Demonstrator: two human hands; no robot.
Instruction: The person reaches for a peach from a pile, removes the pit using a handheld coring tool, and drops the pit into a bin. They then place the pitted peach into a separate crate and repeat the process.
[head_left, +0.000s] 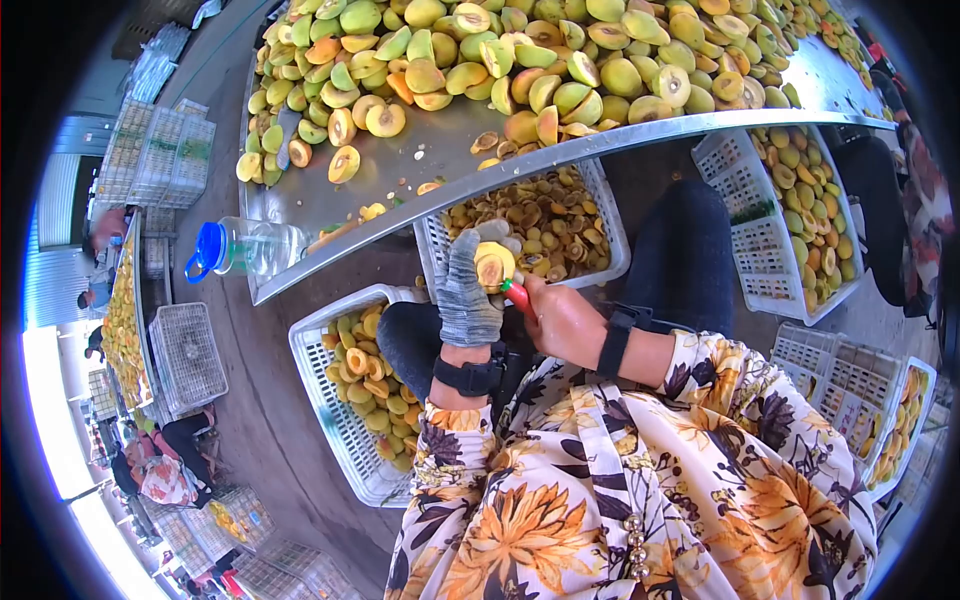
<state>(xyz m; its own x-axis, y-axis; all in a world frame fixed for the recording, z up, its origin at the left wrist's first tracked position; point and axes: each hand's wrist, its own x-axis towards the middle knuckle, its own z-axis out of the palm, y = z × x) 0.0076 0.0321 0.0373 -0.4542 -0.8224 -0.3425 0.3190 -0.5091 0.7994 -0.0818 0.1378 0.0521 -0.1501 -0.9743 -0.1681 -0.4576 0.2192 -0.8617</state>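
Note:
My left hand (470,290), in a grey knit glove, is closed around a yellow peach half (494,266), its cut face with the brown centre turned up. My right hand (563,318), bare, is closed on the red handle of a small knife (518,297) with a green collar. The knife's working end meets the lower edge of the peach half and is hidden there. Both hands are above my lap, close to the metal table's edge. Just beyond them, a white crate (622,235) holds brown-yellow cut pieces.
A metal table (400,175) carries a heap of halved peaches (560,70). At its left corner lies a blue-capped water bottle (250,247). Crates of fruit stand by my left leg (330,440) and at right (740,190). Other people and stacked crates (160,150) are at left.

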